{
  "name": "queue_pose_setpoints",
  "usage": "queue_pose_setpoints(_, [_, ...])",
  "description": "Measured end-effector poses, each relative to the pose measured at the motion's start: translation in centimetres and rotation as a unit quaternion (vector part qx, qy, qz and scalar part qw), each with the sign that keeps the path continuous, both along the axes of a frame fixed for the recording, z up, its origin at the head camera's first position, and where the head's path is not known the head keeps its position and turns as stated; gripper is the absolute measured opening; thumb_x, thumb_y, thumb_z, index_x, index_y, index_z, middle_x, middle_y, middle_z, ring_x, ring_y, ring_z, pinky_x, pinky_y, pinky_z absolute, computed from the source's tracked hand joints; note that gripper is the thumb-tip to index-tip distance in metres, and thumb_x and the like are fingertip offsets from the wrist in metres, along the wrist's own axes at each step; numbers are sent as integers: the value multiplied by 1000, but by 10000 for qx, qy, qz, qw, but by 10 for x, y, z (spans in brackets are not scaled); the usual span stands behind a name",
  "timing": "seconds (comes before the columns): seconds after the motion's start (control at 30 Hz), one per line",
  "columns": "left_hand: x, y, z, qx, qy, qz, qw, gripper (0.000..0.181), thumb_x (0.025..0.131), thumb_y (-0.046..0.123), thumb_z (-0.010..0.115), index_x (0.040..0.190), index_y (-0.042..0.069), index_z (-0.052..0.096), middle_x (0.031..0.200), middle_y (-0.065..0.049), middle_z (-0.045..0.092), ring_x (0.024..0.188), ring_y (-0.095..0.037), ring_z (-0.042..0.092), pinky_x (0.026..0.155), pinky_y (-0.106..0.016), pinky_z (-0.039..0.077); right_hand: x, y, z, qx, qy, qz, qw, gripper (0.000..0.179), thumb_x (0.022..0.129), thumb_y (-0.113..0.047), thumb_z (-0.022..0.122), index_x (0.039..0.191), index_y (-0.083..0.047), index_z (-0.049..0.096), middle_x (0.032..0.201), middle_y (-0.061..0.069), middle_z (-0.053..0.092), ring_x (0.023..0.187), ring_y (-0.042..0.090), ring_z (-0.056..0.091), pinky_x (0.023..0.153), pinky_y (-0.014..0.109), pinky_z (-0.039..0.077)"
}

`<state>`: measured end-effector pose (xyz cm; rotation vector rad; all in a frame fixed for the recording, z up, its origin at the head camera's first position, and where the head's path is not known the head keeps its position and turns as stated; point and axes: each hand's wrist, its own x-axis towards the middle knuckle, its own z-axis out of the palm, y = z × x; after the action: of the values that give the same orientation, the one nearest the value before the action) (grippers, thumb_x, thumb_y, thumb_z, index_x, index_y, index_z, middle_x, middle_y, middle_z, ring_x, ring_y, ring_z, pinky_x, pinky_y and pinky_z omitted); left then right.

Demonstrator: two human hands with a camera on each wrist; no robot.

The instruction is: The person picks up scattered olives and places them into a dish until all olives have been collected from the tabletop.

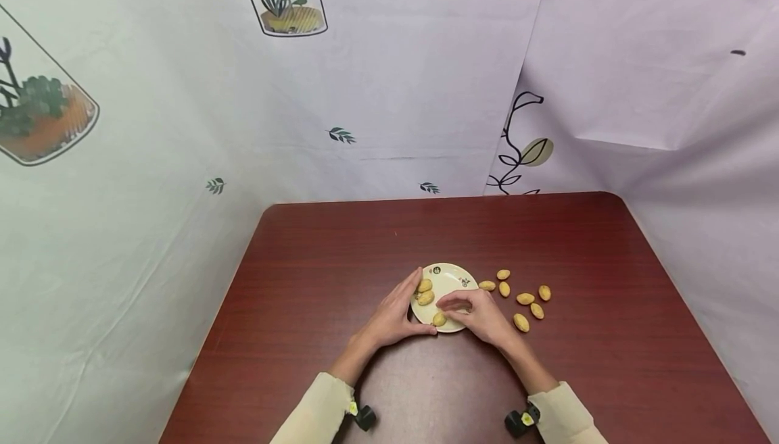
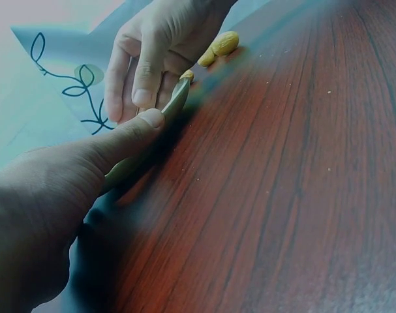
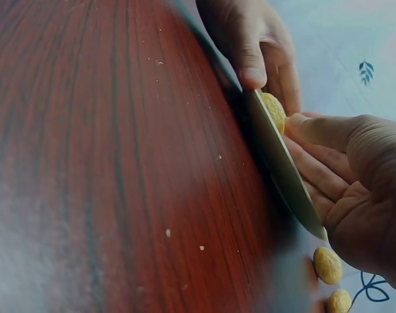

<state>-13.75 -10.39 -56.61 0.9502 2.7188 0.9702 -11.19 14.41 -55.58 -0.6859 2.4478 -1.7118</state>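
On the plate [image 1: 449,282] we see a yellow nut [image 1: 439,319] just beside the right hand [image 1: 479,313], its fingers loosely parted, while the left hand [image 1: 392,314] braces the plate, fingers straight.

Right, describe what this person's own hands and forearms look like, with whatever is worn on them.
The left hand and right hand are bare, with no gloves or rings showing. The left sleeve and right sleeve are pale cream. Next to each cuff sits a small black device with a yellow-green patch.
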Motion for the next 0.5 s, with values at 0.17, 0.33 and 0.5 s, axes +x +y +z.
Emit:
queue_pose_setpoints(0.17, [0, 0, -1, 11, -29, 5, 10000, 129, 80, 54, 92, 171, 5, 14, 176, -12, 21, 160, -27, 25, 122, -55, 33, 1, 0, 1, -34, -19, -37, 10000, 19, 93, 1, 79, 111, -3, 80, 105, 6, 80, 98, 21, 78, 84, 28, 61])
queue_pose_setpoints(0.33, [-1, 0, -1, 17, 17, 9, 10000, 129, 80, 54, 92, 170, 5, 15, 176, -12, 22, 159, -29, 26, 121, -56, 35, 1, 0, 2, -28, 44, -109, 9999, 18, 93, 1, 79, 110, -3, 80, 104, 6, 80, 97, 21, 77, 83, 28, 61])
queue_pose_setpoints(0.5, [-1, 0, -1, 38, 110, -9, 9999, 129, 79, 53, 92, 170, 3, 16, 175, -13, 23, 158, -30, 28, 120, -58, 36, 2, 2, 2, 30, 126, -275, 9995, 19, 93, 0, 80, 111, -5, 80, 105, 5, 80, 99, 22, 77, 84, 30, 60])
